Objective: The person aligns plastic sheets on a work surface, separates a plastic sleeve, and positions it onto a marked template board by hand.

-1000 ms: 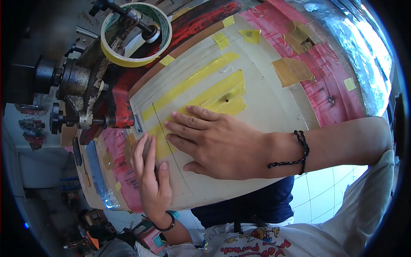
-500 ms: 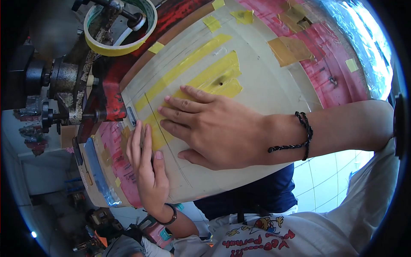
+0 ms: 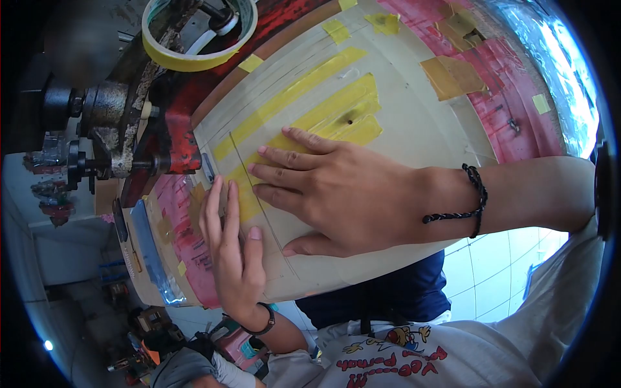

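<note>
A cream-coloured sheet covers the middle of the board, with strips of yellow tape and thin dark lines on it. My right hand lies palm down over the lower ends of the tape, its fingers stretched out to the left and slightly apart. Close by its fingertips, my left hand rests along the sheet's left edge with its fingers extended upward. A small grey-blue piece sits just above the left fingertips. Whatever lies beneath both palms is hidden.
Rusty metal clamps with dark screw knobs stand at the upper left. A tape roll hangs on them. Pink, red-stained margins with brown tape patches flank the sheet. Clear plastic film lines the far right. Tiled floor shows below.
The whole view has shifted, so board and hands appear slightly farther right. Both hands stay flat on the sheet, with little visible movement relative to it.
</note>
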A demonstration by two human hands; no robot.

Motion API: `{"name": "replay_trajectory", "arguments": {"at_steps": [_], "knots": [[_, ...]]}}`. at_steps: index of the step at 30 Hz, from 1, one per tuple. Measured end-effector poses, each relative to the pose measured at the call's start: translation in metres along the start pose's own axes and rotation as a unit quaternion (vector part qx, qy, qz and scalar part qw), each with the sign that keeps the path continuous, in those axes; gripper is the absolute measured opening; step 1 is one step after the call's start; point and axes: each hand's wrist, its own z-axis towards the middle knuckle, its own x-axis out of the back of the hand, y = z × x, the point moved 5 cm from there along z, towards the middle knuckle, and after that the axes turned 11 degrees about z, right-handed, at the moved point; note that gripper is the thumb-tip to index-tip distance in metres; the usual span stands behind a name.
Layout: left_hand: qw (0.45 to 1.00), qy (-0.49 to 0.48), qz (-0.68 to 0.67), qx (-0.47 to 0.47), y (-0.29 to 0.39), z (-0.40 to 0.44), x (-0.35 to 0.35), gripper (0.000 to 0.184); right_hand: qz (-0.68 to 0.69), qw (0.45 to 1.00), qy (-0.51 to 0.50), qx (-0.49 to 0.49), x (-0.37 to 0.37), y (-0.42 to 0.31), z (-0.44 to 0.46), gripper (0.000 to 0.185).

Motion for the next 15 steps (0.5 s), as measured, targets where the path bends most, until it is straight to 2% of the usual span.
{"name": "replay_trajectory", "arguments": {"at_steps": [7, 15], "knots": [[0.999, 0.018, -0.027, 0.001, -0.0004, 0.001, -0.0003, 0.063, 0.004, 1.0, -0.012, -0.019, -0.0035, 0.0019, 0.0, 0.064], [1.0, 0.015, 0.012, 0.003, 0.003, -0.0005, 0.0006, 0.06, -0.008, 1.0, -0.003, -0.009, 0.0039, -0.0027, 0.0022, 0.056]]}}
